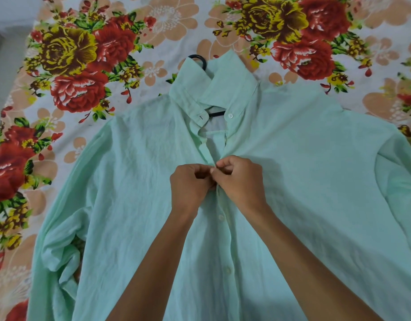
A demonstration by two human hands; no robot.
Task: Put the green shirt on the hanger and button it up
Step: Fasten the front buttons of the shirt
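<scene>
I'm looking straight down at the green shirt [135,181], spread front-up across a bed covered by a floral sheet [84,66], filling the frame from centre down to 6 o'clock. The collar sits up at 12 o'clock, and the black hanger [198,59] pokes its hook out just past the collar's edge at 11 o'clock, with a dark bar showing inside the open neck. Both hands meet at dead centre on the placket: the left hand [190,184] has its fingers curled in, pinching the left edge of the fabric, and the right hand [240,180] is curled the same way, pinching the opposite edge right against it, fingertips touching. I can't tell whether the button between them is through its hole, the knuckles hide it. The collar button [230,116] at 12 o'clock is undone, the neck gaping. Below the hands, toward 6 o'clock, two white buttons [221,217] sit on the closed placket. The left sleeve bunches at 8 o'clock.
</scene>
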